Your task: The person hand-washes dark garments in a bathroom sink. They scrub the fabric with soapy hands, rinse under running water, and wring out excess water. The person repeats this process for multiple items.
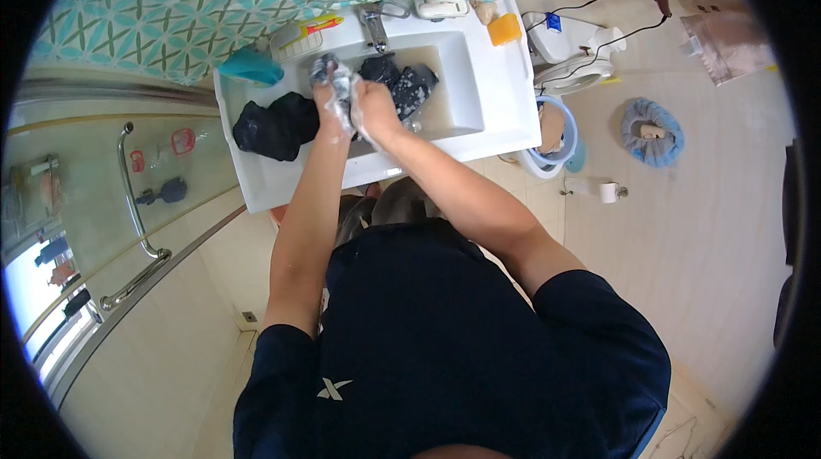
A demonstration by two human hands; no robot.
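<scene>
Over the white sink [466,112], my left hand [328,104] and my right hand [373,108] are closed side by side on a wet dark cloth [326,67] thick with white suds. Foam also covers my fingers and wrists. Below the hands, more dark cloth [414,89], spotted with lather, lies in the cloudy water of the basin. A bunched black cloth [278,127] rests on the sink's left ledge, close to my left forearm. Which piece of clothing each one is, I cannot tell.
Behind the basin stands a chrome faucet [375,29], with a yellow-handled brush [321,24] to its left and an orange block [505,29] farther right. A teal container [251,65] sits at the left corner. Right of the sink are a blue-rimmed bucket [571,121] and a toilet [575,74].
</scene>
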